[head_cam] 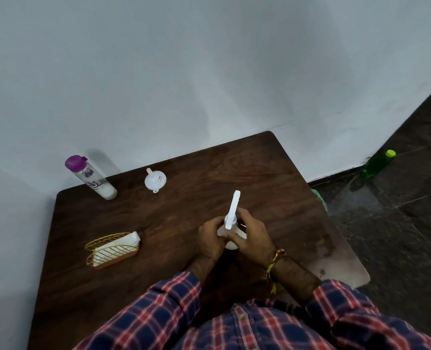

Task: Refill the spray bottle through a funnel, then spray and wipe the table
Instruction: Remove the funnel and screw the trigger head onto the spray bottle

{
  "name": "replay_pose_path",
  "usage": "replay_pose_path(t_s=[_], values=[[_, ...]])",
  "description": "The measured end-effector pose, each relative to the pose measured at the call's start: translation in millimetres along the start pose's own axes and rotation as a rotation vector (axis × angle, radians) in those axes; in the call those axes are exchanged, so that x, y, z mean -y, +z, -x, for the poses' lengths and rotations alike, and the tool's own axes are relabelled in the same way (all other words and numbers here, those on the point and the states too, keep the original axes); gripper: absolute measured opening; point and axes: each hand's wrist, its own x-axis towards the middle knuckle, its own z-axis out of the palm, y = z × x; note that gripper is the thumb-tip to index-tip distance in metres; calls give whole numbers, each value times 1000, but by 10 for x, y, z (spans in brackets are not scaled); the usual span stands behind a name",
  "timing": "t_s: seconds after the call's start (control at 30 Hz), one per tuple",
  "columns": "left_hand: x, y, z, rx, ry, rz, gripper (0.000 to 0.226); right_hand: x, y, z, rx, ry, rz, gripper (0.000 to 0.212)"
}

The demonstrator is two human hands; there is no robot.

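A white spray bottle (233, 210) stands on the dark wooden table (184, 261), its trigger head pointing away from me. My left hand (209, 238) wraps the bottle's body from the left. My right hand (252, 233) grips it from the right, near the neck under the spray head. A small white funnel (155, 180) lies on the table at the back. A clear water bottle with a purple cap (90, 178) stands at the back left corner. Folded white napkins (119, 245) sit in a gold wire holder (108, 251) to the left.
The white wall runs close behind the table and along its left side. A green bottle with a yellow-green cap (378, 164) stands on the dark floor to the right. A wet, shiny patch (335, 263) shows near the table's right edge.
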Motion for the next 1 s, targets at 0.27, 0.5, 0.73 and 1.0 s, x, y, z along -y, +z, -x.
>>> replay_pose_path(t_s=[0.27,0.5,0.73,1.0], values=[[-72,-5,56,-39,-2,-37,25,13,80,-35,-213,84,-37,23],[-97,6,83,-119,-69,-140,26,-4,127,-5,-113,39,-51,39],[-119,19,83,-143,-63,-245,18,12,136,-23,-129,112,-114,33],[-123,21,70,-155,-62,-277,13,0,144,-53,-150,113,-128,40]])
